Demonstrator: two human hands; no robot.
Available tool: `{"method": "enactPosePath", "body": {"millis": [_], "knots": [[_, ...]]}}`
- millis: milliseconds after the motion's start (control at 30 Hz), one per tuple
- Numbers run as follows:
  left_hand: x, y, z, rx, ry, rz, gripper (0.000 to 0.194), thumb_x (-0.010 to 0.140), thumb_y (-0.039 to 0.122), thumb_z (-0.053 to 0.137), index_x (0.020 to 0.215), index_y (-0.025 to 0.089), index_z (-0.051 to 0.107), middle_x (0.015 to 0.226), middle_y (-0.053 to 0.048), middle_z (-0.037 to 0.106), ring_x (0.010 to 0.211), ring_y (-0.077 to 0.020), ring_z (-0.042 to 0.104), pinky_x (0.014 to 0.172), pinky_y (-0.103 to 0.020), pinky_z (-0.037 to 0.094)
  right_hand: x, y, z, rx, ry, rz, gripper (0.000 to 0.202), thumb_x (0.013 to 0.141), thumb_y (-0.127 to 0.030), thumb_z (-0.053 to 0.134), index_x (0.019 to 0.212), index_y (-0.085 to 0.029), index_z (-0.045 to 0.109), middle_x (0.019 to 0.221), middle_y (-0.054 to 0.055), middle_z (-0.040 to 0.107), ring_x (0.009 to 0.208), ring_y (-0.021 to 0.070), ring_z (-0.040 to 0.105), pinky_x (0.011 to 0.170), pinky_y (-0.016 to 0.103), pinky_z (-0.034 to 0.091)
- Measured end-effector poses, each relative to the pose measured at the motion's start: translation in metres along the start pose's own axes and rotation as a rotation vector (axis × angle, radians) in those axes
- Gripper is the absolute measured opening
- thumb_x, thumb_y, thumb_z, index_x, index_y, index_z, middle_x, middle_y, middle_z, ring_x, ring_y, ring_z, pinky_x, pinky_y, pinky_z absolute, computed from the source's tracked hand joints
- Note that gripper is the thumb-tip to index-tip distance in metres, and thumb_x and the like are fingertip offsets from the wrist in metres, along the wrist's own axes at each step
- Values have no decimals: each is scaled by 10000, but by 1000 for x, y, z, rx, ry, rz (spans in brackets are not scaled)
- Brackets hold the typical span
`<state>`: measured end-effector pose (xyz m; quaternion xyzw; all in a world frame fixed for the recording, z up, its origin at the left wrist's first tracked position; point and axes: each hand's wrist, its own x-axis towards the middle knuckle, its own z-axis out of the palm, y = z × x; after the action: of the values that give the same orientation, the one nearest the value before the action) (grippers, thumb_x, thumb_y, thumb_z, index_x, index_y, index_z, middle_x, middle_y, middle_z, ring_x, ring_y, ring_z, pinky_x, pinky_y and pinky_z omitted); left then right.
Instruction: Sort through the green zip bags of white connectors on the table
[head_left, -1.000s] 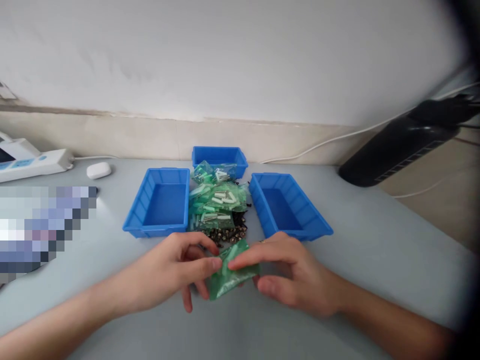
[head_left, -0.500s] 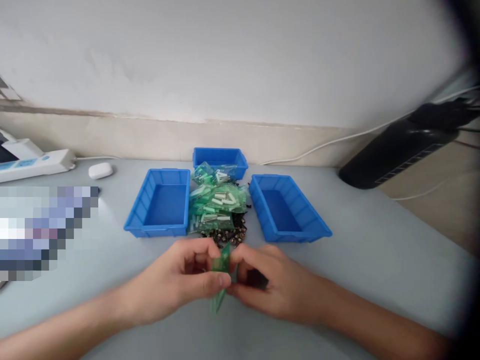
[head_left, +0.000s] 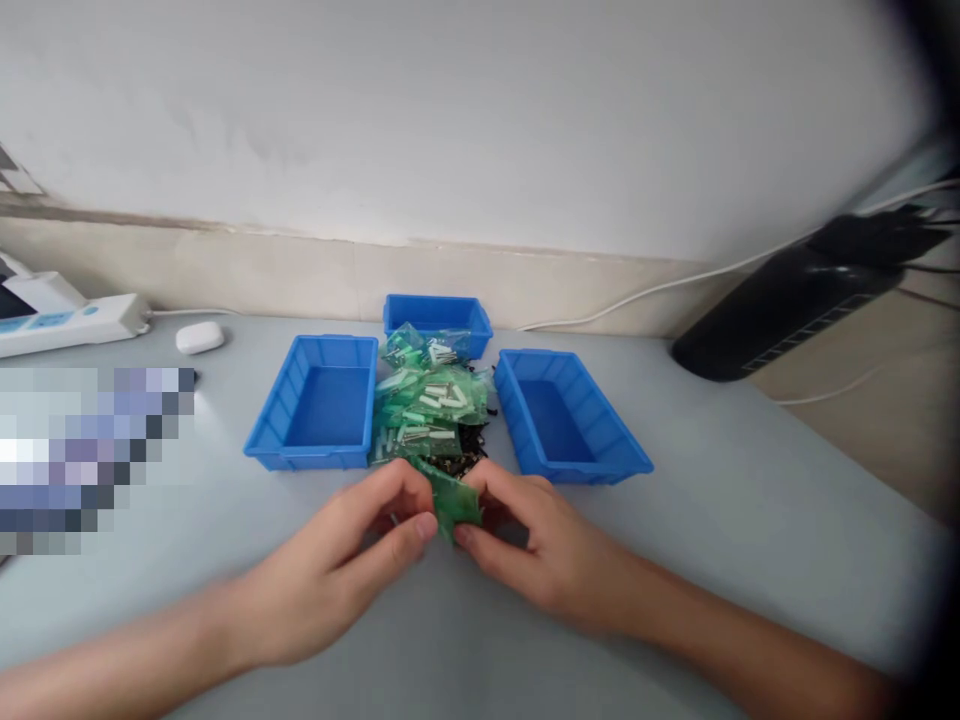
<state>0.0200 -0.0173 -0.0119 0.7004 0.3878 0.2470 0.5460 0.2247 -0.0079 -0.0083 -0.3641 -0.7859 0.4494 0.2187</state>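
Observation:
Between my two hands, low in the middle of the view, is a small green plastic bag. My right hand pinches its right side between thumb and fingers. The fingers of my left hand are curled at the bag's upper left edge, with the thumb tip close by. Just beyond them lies a pile of green bags with white plugs and metal screws inside. Small dark metal-tipped parts show beside and under the pile, partly hidden by my hands.
Blue bins stand left, right and behind the pile. A white case and a power strip are on the left. A black cylindrical object leans at the right, near a white cable. A blurred-out flat object lies left.
The green bag has turned from nearly edge-on to showing its flat side, tilted, and has risen a little. My left thumb has moved left, off the bag's front.

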Motion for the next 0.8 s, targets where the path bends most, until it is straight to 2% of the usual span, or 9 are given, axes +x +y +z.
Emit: {"method": "enactPosePath", "body": {"millis": [100,233,367,433,500,567,700,800], "knots": [[3,-10,1,-87,66,-95,187,906,406,413,900,219,402,669,57,436,580,-94,443,512,-196,394,0,-2,-4,104,-47,66,48,863,-200,484,825,-194,455,719,-41,520,663,89,484,603,207,383],[6,-16,1,-103,47,-170,259,884,429,450,1046,237,390,621,75,420,510,-87,456,406,-163,382,0,-1,-9,288,-86,142,65,863,-234,506,841,-188,464,744,-30,532,697,98,479,636,226,384],[8,-15,-1,-149,57,-191,281,871,437,470,1051,231,406,583,85,433,469,-81,463,363,-146,375,1,2,-12,459,-129,150,57,859,-217,513,843,-180,474,758,-25,519,718,95,474,664,230,388],[9,-13,-3,-170,27,-187,241,871,432,473,953,207,438,561,81,462,449,-75,460,365,-145,378,2,4,-12,493,-140,151,59,856,-218,516,842,-178,475,766,-21,513,723,98,476,670,236,393],[9,-12,-6,-154,-7,-170,263,881,430,457,791,184,433,522,73,487,412,-57,431,371,-141,361,3,7,-12,475,-130,159,59,856,-224,513,847,-179,477,772,-18,512,730,103,484,674,242,398],[9,-12,-7,-120,-13,-154,312,891,431,438,711,179,401,499,68,497,395,-46,408,379,-138,340,5,8,-12,406,-108,174,52,861,-228,505,857,-181,483,768,-20,514,726,107,496,663,241,400],[9,-11,-8,-83,5,-144,327,895,437,422,690,185,379,511,67,500,407,-51,414,386,-143,334,6,9,-11,209,-88,199,89,871,-265,492,855,-178,505,722,-25,528,660,102,494,591,220,381],[10,-9,-8,-72,24,-136,322,894,428,425,686,185,384,510,68,488,405,-50,397,380,-143,315,5,10,-10,101,-65,186,189,862,-316,505,740,-174,482,598,-59,423,534,70,384,476,193,293]]}}
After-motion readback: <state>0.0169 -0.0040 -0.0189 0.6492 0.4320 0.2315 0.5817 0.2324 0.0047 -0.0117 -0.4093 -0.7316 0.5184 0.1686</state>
